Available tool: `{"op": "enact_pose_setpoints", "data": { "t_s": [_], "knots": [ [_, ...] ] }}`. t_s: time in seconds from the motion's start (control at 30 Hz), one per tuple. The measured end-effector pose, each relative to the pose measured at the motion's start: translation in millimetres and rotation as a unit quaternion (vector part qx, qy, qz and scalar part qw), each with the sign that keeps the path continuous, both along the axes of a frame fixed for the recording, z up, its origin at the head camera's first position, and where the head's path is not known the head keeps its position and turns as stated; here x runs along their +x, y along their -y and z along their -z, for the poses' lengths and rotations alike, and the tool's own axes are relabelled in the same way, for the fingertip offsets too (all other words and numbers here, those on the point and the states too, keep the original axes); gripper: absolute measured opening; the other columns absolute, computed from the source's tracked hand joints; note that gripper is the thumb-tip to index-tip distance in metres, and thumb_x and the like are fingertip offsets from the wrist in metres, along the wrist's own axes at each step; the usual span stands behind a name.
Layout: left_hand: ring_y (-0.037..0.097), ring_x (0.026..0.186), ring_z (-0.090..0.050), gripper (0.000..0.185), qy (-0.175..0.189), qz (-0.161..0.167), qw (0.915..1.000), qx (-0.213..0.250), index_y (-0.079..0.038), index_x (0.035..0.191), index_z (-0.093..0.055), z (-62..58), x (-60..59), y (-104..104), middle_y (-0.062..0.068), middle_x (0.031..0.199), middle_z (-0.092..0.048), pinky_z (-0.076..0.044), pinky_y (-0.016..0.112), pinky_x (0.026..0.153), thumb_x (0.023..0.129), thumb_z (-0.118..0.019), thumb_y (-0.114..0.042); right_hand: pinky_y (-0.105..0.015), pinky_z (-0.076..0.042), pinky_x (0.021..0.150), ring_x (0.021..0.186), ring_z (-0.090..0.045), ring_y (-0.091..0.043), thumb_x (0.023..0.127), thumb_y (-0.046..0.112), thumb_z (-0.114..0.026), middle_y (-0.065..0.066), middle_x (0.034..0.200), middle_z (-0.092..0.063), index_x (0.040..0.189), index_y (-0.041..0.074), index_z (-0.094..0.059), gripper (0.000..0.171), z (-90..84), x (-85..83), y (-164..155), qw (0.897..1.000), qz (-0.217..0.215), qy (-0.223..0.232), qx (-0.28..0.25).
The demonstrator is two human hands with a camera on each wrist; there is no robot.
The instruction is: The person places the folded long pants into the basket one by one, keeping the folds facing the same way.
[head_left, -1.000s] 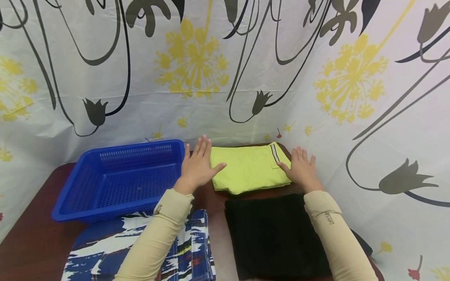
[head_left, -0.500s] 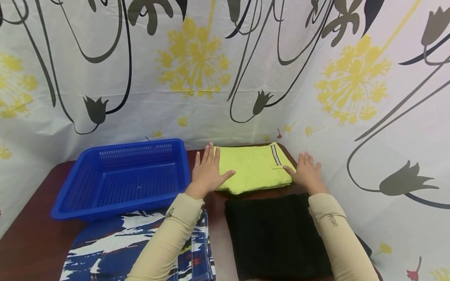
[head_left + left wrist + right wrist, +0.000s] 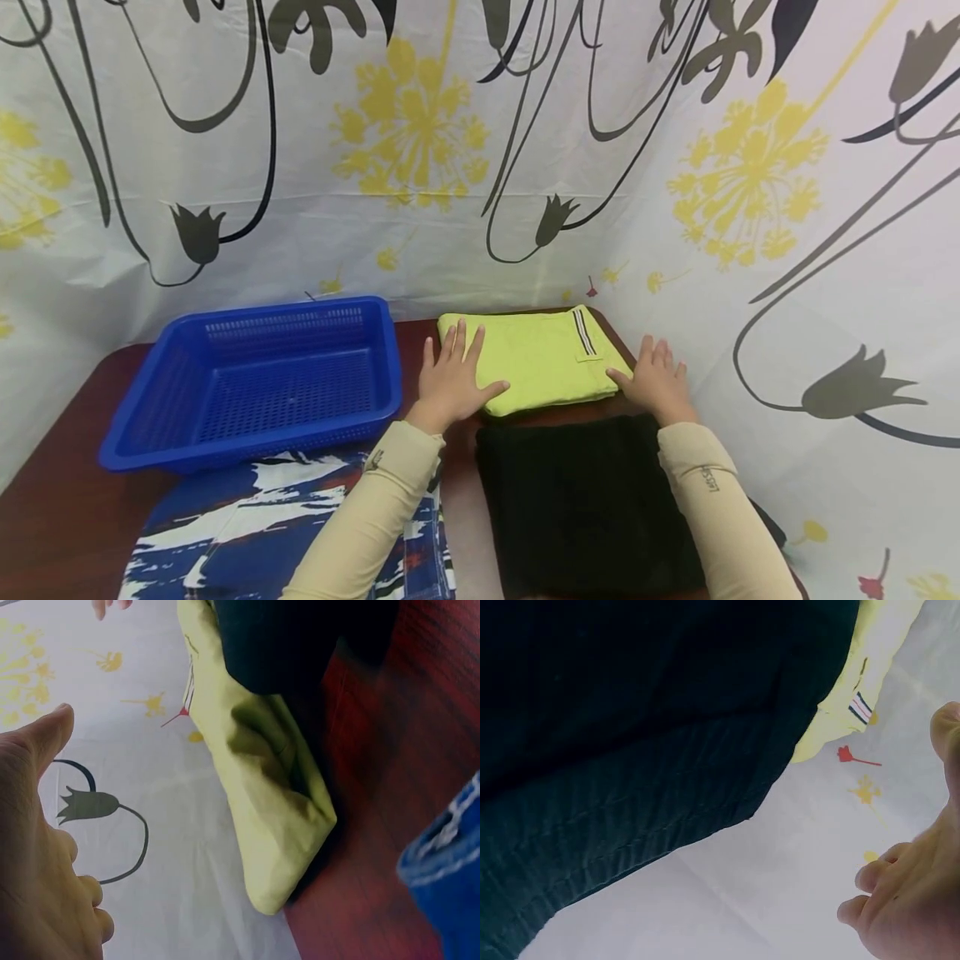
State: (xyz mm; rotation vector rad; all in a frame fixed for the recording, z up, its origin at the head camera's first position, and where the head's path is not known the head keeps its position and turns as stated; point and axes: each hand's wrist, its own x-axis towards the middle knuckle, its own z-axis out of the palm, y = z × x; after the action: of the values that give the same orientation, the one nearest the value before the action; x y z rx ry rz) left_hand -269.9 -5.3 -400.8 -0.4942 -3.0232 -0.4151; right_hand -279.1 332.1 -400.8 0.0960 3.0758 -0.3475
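The left hand (image 3: 453, 375) is lying flat, fingers straight and spread, on the left edge of the yellow cloth (image 3: 536, 358), grasping nothing. The right hand (image 3: 655, 382) is resting flat at the cloth's right edge, about 3 o'clock from it, fingers straight too, thumb touching the corner near the striped band (image 3: 583, 332); it is gripping nothing.

The folded yellow cloth is sitting at the far side of the table (image 3: 60, 467), close to the flowered curtain (image 3: 480, 150) standing at 12 o'clock. A blue basket (image 3: 255, 383) is sitting at 9 o'clock from the cloth, just beside the left hand. A black cloth (image 3: 585, 500) is lying at 6 o'clock from the yellow one, its edge just beside it. A patterned cloth (image 3: 247, 533) is lying at 6 o'clock from the basket, under the left sleeve (image 3: 367, 525).
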Motion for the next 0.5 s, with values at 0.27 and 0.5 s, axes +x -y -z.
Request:
{"op": "enact_pose_setpoints", "data": {
  "t_s": [0.27, 0.5],
  "knots": [
    [0.025, 0.152, 0.004, 0.094, 0.017, 0.003, 0.9995, 0.026, -0.023, 0.157, 0.0, 4.6, 2.0, -3.6, 0.011, 0.164, 0.003, 0.004, 0.054, 0.12, 0.088, -0.043, -0.072, -0.074, -0.005, 0.107, 0.138, 0.002, -0.06, 0.096, 0.053, -0.048, -0.047, 0.148, 0.009, 0.148, -0.012, 0.012, 0.102, 4.9, 2.2, -3.4, 1.0, 0.015, 0.007, -0.01],
    [0.026, 0.151, 0.006, 0.097, 0.039, 0.004, 0.9987, 0.031, -0.026, 0.156, 0.006, 7.5, 3.9, -7.0, 0.01, 0.163, 0.007, 0.005, 0.058, 0.119, 0.087, -0.045, -0.072, -0.077, -0.005, 0.104, 0.136, 0.007, -0.063, 0.095, 0.059, -0.045, -0.05, 0.145, 0.014, 0.149, -0.006, 0.017, 0.105, 6.8, 4.4, -7.8, 0.999, 0.032, 0.036, -0.021]
  ]
}}
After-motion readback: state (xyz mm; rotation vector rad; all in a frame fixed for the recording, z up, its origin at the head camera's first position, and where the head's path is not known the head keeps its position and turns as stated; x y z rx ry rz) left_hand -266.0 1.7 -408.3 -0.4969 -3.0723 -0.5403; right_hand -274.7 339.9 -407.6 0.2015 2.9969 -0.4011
